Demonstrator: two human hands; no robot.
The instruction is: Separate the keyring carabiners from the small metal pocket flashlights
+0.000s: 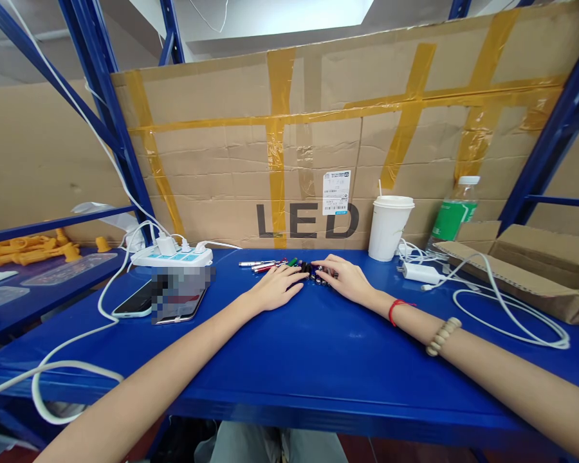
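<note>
Far back on the blue table lies a small cluster of pens or markers. My left hand [276,287] lies palm down with its fingers stretched out, touching the left side of the cluster. Past its fingers, silver and red pens [269,266] and a green-ended one [293,262] show. My right hand [347,278] rests palm down on the cluster's right side, fingers apart and slightly bent over dark, shiny pen-like pieces [321,277]. Both hands partly cover the cluster, so how its pieces lie underneath is hidden.
A white cup [389,230] with a straw and a green-labelled bottle [456,209] stand behind right. White cables, a charger [421,273] and an open cardboard box [535,270] lie at right. Two phones [134,301] and a power strip [174,258] are at left. Taped cardboard [212,173] stands behind.
</note>
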